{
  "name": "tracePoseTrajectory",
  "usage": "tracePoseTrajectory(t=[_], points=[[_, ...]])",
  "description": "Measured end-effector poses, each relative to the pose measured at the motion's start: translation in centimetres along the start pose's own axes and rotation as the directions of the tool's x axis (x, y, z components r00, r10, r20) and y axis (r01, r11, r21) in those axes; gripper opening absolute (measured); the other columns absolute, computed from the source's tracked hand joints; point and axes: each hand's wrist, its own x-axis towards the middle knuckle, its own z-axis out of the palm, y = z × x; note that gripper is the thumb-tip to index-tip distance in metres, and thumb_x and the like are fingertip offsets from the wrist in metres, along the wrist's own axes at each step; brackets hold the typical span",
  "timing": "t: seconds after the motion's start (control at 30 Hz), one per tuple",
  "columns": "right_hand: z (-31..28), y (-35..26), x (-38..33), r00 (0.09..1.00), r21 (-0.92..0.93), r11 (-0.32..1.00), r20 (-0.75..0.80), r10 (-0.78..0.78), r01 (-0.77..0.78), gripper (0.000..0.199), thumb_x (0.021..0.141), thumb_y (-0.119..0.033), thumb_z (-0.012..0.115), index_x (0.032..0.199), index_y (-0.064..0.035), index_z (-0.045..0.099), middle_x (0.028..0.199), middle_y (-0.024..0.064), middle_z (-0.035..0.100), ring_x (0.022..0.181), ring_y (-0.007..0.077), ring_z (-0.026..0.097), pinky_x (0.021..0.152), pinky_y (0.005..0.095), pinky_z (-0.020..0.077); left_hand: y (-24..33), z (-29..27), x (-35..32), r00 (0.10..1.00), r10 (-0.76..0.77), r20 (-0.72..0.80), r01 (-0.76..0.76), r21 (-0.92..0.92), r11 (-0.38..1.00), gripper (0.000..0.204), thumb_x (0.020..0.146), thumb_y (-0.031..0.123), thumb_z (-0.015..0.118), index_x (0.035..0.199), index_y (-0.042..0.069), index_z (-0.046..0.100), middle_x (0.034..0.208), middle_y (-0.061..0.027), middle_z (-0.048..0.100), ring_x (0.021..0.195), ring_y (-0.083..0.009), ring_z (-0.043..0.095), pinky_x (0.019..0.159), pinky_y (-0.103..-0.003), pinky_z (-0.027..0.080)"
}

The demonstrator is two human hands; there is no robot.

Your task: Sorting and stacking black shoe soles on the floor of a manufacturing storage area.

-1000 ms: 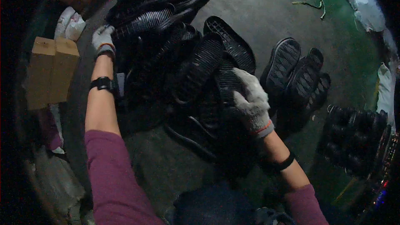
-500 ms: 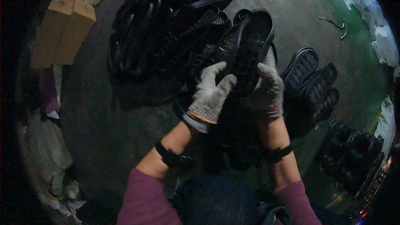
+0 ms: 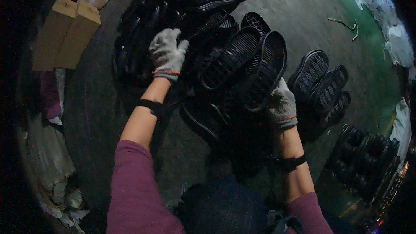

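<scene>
Black rubber shoe sole (image 3: pixel 266 71) sits in the right hand (image 3: pixel 281 104), glove closed around its lower edge, sole tilted up with tread facing the camera. It leans against a second sole (image 3: pixel 229 56) just to its left, both on top of the heap. Left hand (image 3: pixel 167 54) is gloved too, fingers spread and flat on the big pile of soles (image 3: pixel 182 8) at upper left; holds nothing I can see. Three more soles (image 3: pixel 323 82) lie in a row right of the held one, on the grey floor (image 3: pixel 303 13). Two cardboard boxes (image 3: pixel 65 32) stand far left. Stacked dark soles (image 3: pixel 362 160) at lower right.
</scene>
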Motion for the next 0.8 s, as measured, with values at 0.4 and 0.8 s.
tracePoseTrajectory(t=[0.4,0.8], points=[[-6.6,0.5,-4.1,0.985,0.908,-0.393,0.171,0.025,-0.148,0.080,0.097,-0.059,0.051,0.156,-0.0065,0.036,0.158,0.0159,0.039,0.140,0.0372,0.045,0.117,0.0493,0.0374,8.5,-1.6,-0.8,0.911,-0.031,0.411,0.122,-0.197,0.973,0.046,0.083,0.027,0.066,0.126,0.008,0.065,0.124,-0.0217,0.063,0.118,-0.0389,0.059,0.105,-0.044,0.047],[-5.6,0.0,-3.5,0.879,0.693,-0.598,0.476,-0.040,-0.403,0.083,0.094,-0.054,0.064,0.150,0.0013,0.038,0.143,0.0198,0.053,0.119,0.0367,0.060,0.101,0.0451,0.0515,5.1,-0.4,-2.3,0.816,-0.338,0.469,0.535,-0.392,0.748,0.072,0.085,0.024,0.071,0.147,0.000,0.043,0.127,-0.0214,0.066,0.110,-0.0339,0.067,0.093,-0.043,0.054]])
